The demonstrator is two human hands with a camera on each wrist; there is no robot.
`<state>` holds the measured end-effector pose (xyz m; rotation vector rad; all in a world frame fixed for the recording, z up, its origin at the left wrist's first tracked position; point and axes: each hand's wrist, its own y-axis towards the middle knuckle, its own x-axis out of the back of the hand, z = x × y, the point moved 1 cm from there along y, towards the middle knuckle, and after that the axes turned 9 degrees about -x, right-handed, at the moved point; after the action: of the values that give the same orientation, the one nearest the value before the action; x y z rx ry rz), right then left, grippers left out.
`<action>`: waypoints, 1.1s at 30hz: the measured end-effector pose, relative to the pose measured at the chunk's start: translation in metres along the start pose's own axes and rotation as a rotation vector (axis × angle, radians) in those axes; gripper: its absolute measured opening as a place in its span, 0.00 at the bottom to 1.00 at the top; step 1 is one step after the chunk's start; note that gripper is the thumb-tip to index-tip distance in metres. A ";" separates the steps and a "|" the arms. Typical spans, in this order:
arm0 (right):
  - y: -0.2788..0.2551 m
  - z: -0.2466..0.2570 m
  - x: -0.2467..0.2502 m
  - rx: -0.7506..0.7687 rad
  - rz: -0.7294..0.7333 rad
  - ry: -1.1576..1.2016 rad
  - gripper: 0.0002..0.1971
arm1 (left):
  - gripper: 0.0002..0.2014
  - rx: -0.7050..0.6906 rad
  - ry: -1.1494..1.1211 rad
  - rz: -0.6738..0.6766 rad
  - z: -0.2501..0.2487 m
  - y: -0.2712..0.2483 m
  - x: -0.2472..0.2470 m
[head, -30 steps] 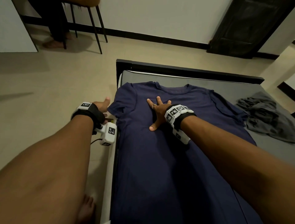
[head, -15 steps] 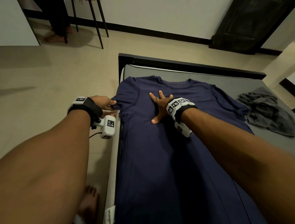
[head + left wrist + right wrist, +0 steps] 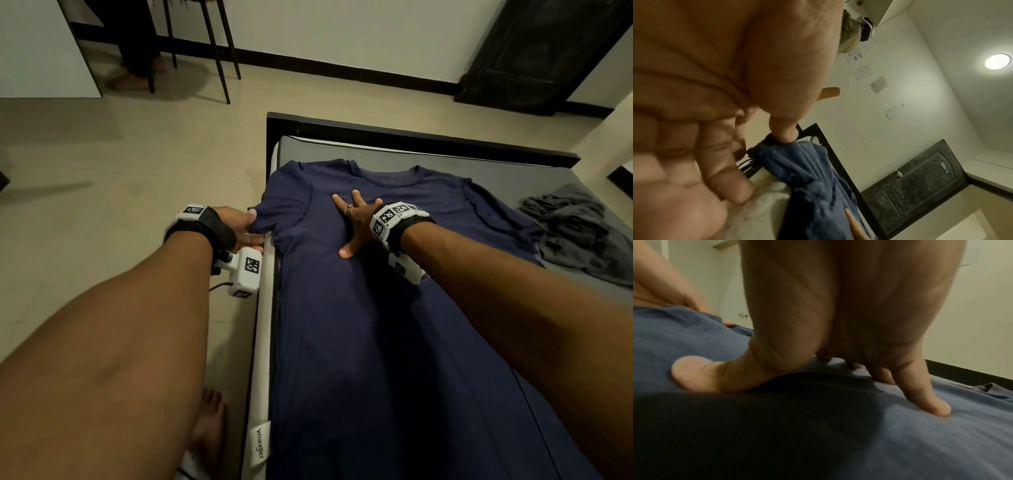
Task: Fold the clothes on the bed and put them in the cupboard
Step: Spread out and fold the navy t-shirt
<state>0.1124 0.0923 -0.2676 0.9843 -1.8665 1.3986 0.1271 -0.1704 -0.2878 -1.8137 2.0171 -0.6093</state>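
A navy T-shirt (image 3: 359, 325) lies spread flat along the left side of the bed (image 3: 496, 164), collar toward the far end. My left hand (image 3: 245, 229) is at the bed's left edge and pinches the hem of the shirt's left sleeve (image 3: 274, 212) between thumb and fingers; the left wrist view shows the pinched sleeve (image 3: 797, 164) bunched under my thumb. My right hand (image 3: 354, 226) lies flat with spread fingers on the shirt's chest, just below the collar. In the right wrist view its thumb and fingers (image 3: 925, 400) press into the navy T-shirt (image 3: 941, 443).
A crumpled grey garment (image 3: 579, 233) lies on the bed's right side. The black bed frame (image 3: 411, 135) runs along the far end. My bare foot (image 3: 209, 428) stands on the tiled floor beside the bed. A dark door (image 3: 534, 51) and a table's black legs (image 3: 219, 51) are beyond.
My left hand moved right to the sleeve and closed on its hem. The right hand stays flat on the chest of the shirt.
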 end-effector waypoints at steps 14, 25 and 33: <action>-0.010 0.048 0.103 0.115 -0.329 0.344 0.19 | 0.06 -0.171 -0.007 -0.064 -0.015 -0.004 -0.011; -0.008 0.107 0.110 -0.038 -0.176 0.491 0.20 | 0.11 -0.500 0.453 0.079 -0.047 -0.014 -0.049; 0.034 0.015 0.089 -0.158 -0.258 0.528 0.19 | 0.16 -0.608 0.465 0.011 -0.060 -0.025 -0.048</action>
<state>0.0351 0.0647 -0.2165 0.6655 -1.3802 1.1911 0.1214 -0.1205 -0.2241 -2.1294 2.7533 -0.4747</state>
